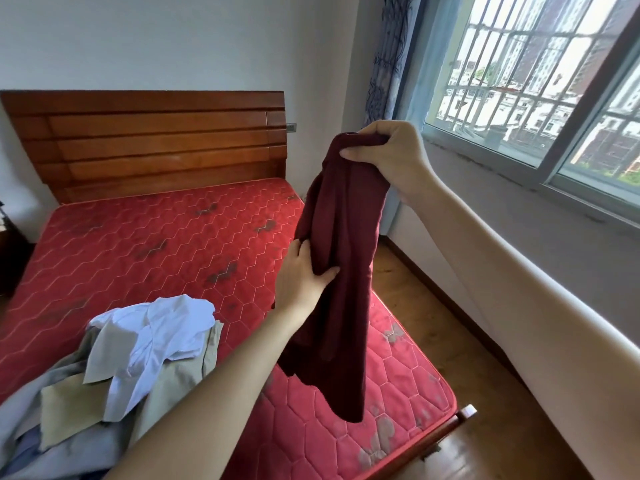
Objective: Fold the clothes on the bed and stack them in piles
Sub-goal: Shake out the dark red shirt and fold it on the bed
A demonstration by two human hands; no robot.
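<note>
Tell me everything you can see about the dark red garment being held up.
The dark red garment is plain maroon, soft matte cloth, bunched and unfolded. It hangs lengthwise in the air above the right side of the red mattress, not touching it. The right hand grips its gathered top edge; the left hand pinches a fold on its left side midway down. Its lower end dangles free. What kind of garment it is cannot be told.

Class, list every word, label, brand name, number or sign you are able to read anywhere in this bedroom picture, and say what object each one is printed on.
None: no readable text shows on the maroon garment, the clothes pile, the mattress, the headboard or through the window.
</note>
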